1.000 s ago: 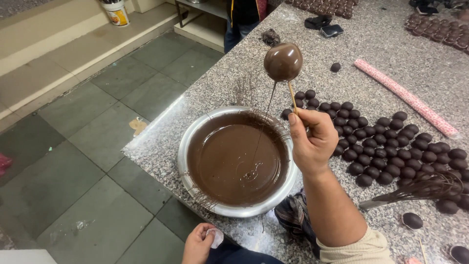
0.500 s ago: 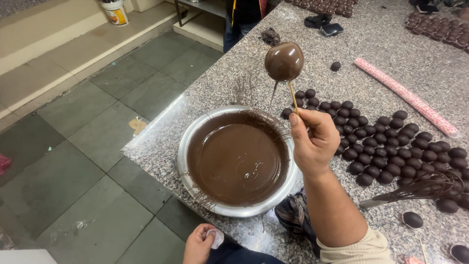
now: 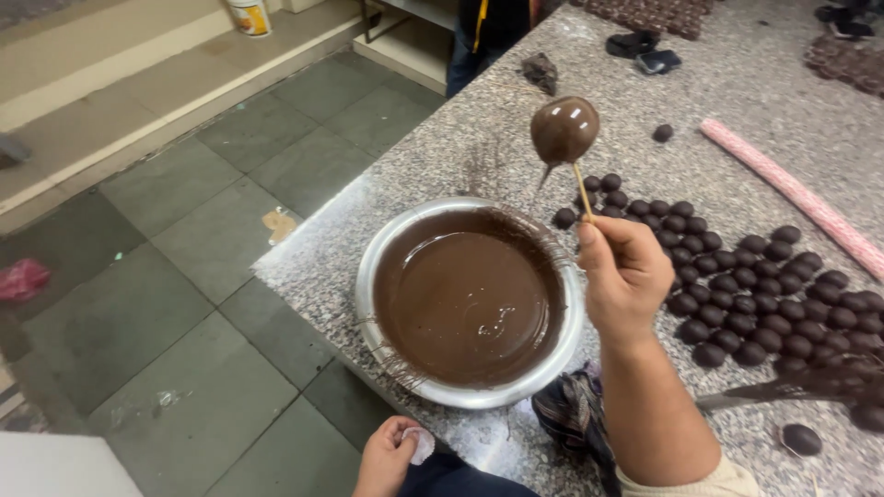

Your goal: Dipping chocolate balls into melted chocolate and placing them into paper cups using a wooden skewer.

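One ball (image 3: pixel 564 130), freshly coated and glossy, sits on the stick (image 3: pixel 582 191) that my right hand (image 3: pixel 626 276) pinches closed near its lower end. I hold it up, tilted a little, above the far rim of the bowl (image 3: pixel 387 241), and a thin thread of chocolate (image 3: pixel 470 294) hangs from its underside. To do this well, I judge the ball should stay over the bowl until that thread thins out, with the stick turned slowly so the coat evens and no drip lands on the stone. A steady pinch matters; the ball looks heavy for such a thin stick.

My left hand (image 3: pixel 391 457) rests low by my lap, curled shut on a small white wad (image 3: pixel 421 444), well apart from the bowl.

From this head view the worktop (image 3: pixel 460 138) is speckled grey stone, streaked with chocolate threads around the bowl. Dozens of dark balls (image 3: pixel 737 285) lie in rows just right of my hand, a few loose ones further off. A pink roll (image 3: pixel 792 193) lies slantwise beyond them, and a dark cloth (image 3: pixel 566 414) sits at the near edge, touching the bowl. Green-grey floor tiles (image 3: pixel 166 276) spread to the left, with a red scrap (image 3: pixel 23 276) on them and a pale tub (image 3: pixel 247 17) on a step. Someone stands at the worktop's far end.
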